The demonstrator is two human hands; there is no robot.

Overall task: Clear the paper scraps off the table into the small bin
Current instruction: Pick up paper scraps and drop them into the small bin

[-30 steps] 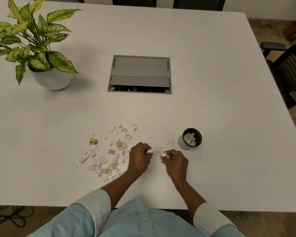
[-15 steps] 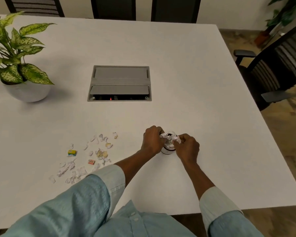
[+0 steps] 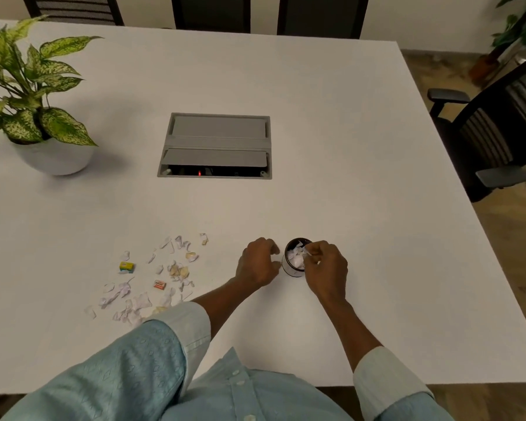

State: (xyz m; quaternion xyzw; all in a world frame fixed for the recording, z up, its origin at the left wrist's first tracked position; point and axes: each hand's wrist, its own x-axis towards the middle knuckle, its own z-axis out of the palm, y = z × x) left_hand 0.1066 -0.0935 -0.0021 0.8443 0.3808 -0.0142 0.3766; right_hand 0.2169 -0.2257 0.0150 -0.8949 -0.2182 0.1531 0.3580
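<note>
A small dark bin [image 3: 291, 270] stands on the white table [image 3: 346, 177], filled with white paper scraps. My right hand [image 3: 327, 268] is at the bin's right rim, its fingertips pinched on a white paper scrap over the opening. My left hand [image 3: 257, 262] hovers just left of the bin, fingers curled and apart, holding nothing. A scatter of white and tan paper scraps [image 3: 152, 284] lies on the table to the left, with a small yellow packet [image 3: 126, 266] and a small orange piece [image 3: 159, 284] among them.
A potted plant in a white pot [image 3: 53, 156] stands at the far left. A grey cable box [image 3: 216, 146] is set into the table's middle. Dark chairs stand behind the table and one office chair [image 3: 492, 132] at the right.
Both hands carried a bunch of scraps from the table right to the bin and dropped them in. My left hand has since drawn back left of the bin, empty.
</note>
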